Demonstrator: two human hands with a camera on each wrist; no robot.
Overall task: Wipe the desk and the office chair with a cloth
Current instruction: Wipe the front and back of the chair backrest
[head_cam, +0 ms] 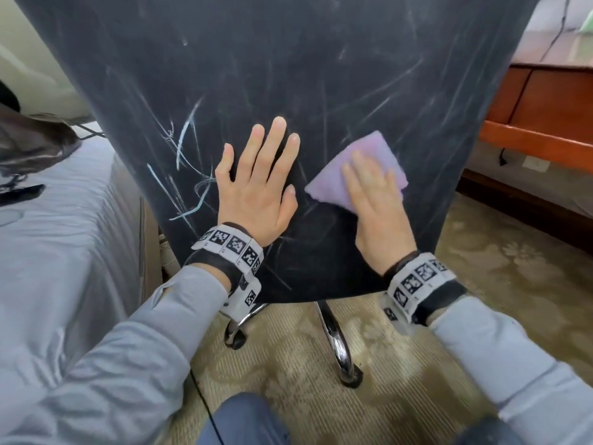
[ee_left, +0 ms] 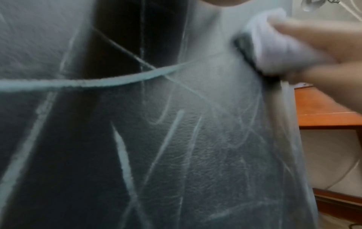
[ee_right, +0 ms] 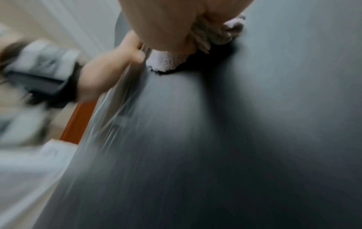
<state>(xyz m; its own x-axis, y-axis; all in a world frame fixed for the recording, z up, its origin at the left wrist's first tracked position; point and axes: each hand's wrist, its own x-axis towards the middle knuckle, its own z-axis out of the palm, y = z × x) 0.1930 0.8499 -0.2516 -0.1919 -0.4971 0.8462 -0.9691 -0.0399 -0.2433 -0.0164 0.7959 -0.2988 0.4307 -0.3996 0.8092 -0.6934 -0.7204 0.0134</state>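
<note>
My right hand [head_cam: 373, 200] presses the cloth [head_cam: 359, 170] flat-fingered against the chair back [head_cam: 288, 75], my left hand [head_cam: 256, 187] braces beside it with fingers spread, and the heaviest white marks [head_cam: 186, 165] lie left of both.

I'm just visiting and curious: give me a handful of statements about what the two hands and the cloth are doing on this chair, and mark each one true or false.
1. The right hand presses a purple cloth against the dark chair back. True.
2. The left hand is curled round a spray bottle. False: it lies flat with straight fingers on the chair back and holds nothing.
3. The chair back carries pale scratch-like marks to the left of the left hand. True.
4. The cloth lies on the carpet. False: it is on the chair back, under the right hand.
5. An orange-brown wooden desk stands to the right of the chair. True.
</note>
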